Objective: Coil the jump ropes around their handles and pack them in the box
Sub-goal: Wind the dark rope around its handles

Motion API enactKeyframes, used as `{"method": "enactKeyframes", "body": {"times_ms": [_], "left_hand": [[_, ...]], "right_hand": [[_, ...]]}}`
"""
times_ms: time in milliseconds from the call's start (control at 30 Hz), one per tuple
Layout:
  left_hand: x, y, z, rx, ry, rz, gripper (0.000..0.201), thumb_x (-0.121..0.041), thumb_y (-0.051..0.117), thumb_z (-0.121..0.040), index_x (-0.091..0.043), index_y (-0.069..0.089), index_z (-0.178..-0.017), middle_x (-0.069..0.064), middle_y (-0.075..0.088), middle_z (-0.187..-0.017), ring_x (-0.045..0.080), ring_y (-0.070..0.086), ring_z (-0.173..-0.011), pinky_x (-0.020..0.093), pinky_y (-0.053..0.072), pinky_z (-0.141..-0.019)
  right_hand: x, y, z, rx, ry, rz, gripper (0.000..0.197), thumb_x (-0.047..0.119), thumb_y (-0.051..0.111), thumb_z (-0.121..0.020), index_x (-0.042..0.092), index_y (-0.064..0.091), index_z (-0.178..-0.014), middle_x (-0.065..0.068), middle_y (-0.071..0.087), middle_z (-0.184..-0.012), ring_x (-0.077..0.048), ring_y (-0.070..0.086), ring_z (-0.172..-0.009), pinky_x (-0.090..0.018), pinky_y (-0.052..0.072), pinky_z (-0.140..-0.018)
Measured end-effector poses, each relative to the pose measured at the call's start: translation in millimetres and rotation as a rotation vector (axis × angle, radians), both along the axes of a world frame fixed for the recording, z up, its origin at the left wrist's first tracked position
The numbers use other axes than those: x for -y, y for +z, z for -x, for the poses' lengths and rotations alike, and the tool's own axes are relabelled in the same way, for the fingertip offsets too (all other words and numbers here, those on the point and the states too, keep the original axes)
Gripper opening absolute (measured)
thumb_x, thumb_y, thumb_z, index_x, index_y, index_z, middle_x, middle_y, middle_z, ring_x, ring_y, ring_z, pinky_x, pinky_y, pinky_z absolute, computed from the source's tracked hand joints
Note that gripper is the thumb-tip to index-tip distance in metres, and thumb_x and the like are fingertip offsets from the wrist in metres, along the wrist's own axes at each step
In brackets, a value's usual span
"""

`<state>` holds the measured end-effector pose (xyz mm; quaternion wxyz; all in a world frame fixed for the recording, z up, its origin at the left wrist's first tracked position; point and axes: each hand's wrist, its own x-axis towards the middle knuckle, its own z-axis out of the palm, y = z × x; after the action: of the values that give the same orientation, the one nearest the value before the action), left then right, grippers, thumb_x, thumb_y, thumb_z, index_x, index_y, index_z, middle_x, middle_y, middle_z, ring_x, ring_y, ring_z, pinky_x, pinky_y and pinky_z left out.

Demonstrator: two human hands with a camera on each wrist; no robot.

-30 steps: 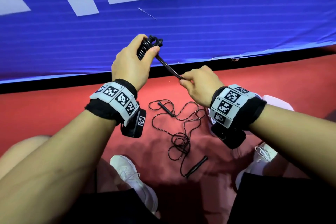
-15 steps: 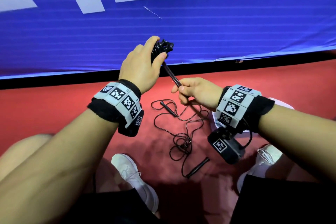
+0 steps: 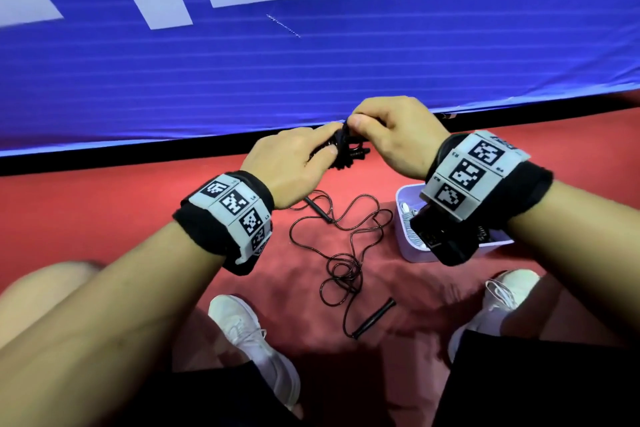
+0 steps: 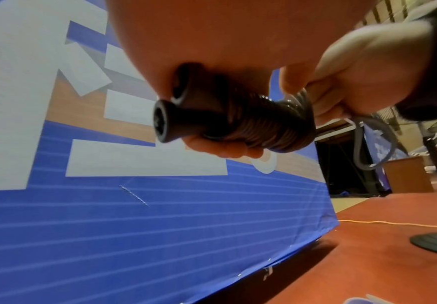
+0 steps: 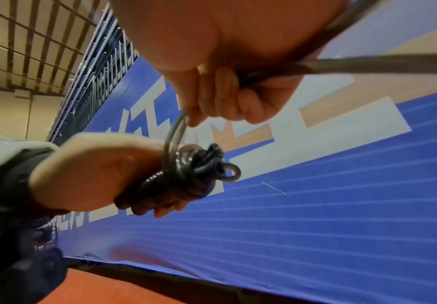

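Head view: both hands meet above the red floor point(image 3: 104, 218), in front of a blue banner point(image 3: 311, 73), so the winding happens in the air, clear of the loose rope below.
Left hand point(image 3: 291, 166): fingers curled round the bundle point(image 4: 251, 123), two handles side by side with cord coiled tight about them; this grip likely keeps the turns from springing loose.
Right hand point(image 3: 398, 135): thumb and fingers pinch the cord's free end point(image 5: 176, 131) just beside the coil, probably to tuck it under and lock the wrap.
Second rope point(image 3: 343, 253): lies uncoiled on the floor between the shoes point(image 3: 249, 333), one handle point(image 3: 374, 317) nearest the person, still to be wound.
Box point(image 3: 415, 253): pale, open, on the floor under the right wrist, close enough for a short drop; its contents are mostly hidden.
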<state>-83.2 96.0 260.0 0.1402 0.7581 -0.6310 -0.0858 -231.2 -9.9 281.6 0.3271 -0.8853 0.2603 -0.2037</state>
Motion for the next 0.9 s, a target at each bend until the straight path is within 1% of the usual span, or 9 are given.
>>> {"method": "enactKeyframes", "body": {"times_ms": [133,333,400,467,533,633,767,833,900], "left_hand": [[-1,4,9,-0.005,-0.015,0.051,0.049,-0.071,0.039,-0.08,-0.045,0.056,-0.118,-0.018,0.056,-0.08,0.008,0.047,-0.077,0.027,0.035,-0.068],[-1,3,14,-0.08,-0.037,0.089,0.031,-0.056,0.057,-0.087,-0.043,0.061,-0.116,-0.017,0.055,-0.071,0.008,0.048,-0.073,0.028,0.036,-0.066],[-2,4,15,-0.116,-0.05,0.101,0.033,-0.058,0.052,-0.086,-0.043,0.062,-0.114,-0.015,0.06,-0.075,0.008,0.05,-0.071,0.027,0.038,-0.065],[-3,7,15,-0.143,-0.054,0.116,0.04,-0.062,0.044,-0.082,-0.042,0.063,-0.111,-0.014,0.063,-0.077,0.006,0.052,-0.069,0.025,0.039,-0.063],[-3,9,16,-0.153,-0.041,0.115,0.046,-0.066,0.041,-0.08,-0.037,0.064,-0.108,-0.012,0.065,-0.079,0.009,0.055,-0.07,0.029,0.042,-0.064],[-4,11,19,-0.159,-0.007,0.099,0.054,-0.062,0.044,-0.079,-0.029,0.058,-0.118,-0.013,0.066,-0.089,0.013,0.059,-0.08,0.031,0.043,-0.071],[-3,12,18,-0.219,-0.008,0.115,0.075,-0.058,0.057,-0.083,-0.028,0.025,-0.144,-0.015,0.066,-0.101,0.015,0.059,-0.078,0.03,0.042,-0.074],[-4,12,19,-0.197,-0.045,0.124,0.08,-0.057,0.055,-0.084,-0.031,0.017,-0.15,-0.015,0.064,-0.095,0.009,0.055,-0.067,0.028,0.039,-0.069],[-6,13,22,-0.163,-0.07,0.12,0.071,-0.057,0.048,-0.083,-0.036,0.026,-0.147,-0.016,0.06,-0.092,0.006,0.05,-0.065,0.027,0.037,-0.07]], "right_hand": [[5,-2,0,0.008,-0.014,-0.036,0.028,0.025,0.049,-0.094,0.007,0.066,-0.082,-0.008,0.065,-0.08,-0.019,0.055,-0.076,-0.026,0.041,-0.073],[10,-1,-2,0.059,-0.066,-0.181,0.034,0.033,0.058,-0.09,0.004,0.067,-0.075,-0.019,0.064,-0.08,-0.025,0.053,-0.069,-0.032,0.045,-0.07],[14,-1,-2,0.082,-0.101,-0.261,0.034,0.036,0.062,-0.087,0.007,0.066,-0.069,-0.011,0.065,-0.068,-0.026,0.055,-0.065,-0.034,0.048,-0.069],[17,0,-2,0.097,-0.135,-0.334,0.037,0.036,0.064,-0.086,0.013,0.059,-0.058,0.008,0.051,-0.047,-0.009,0.045,-0.047,-0.022,0.04,-0.053],[18,1,-2,0.098,-0.144,-0.385,0.041,0.037,0.064,-0.086,0.014,0.052,-0.054,0.01,0.04,-0.04,-0.006,0.034,-0.041,-0.015,0.03,-0.045],[20,-2,-3,0.11,-0.129,-0.467,0.042,0.039,0.065,-0.084,0.008,0.05,-0.06,-0.006,0.037,-0.051,-0.016,0.032,-0.047,-0.024,0.027,-0.047],[19,-11,-6,0.11,-0.079,-0.599,0.051,0.055,0.066,-0.071,0.005,0.057,-0.071,-0.02,0.046,-0.069,-0.029,0.04,-0.062,-0.037,0.033,-0.06],[18,-17,-7,0.073,-0.055,-0.631,0.047,0.055,0.062,-0.079,0.011,0.06,-0.061,-0.02,0.053,-0.068,-0.029,0.046,-0.063,-0.038,0.037,-0.063],[20,-22,-6,0.006,-0.053,-0.579,0.035,0.039,0.056,-0.09,0.014,0.058,-0.065,-0.013,0.057,-0.069,-0.025,0.052,-0.065,-0.033,0.043,-0.065]]}}
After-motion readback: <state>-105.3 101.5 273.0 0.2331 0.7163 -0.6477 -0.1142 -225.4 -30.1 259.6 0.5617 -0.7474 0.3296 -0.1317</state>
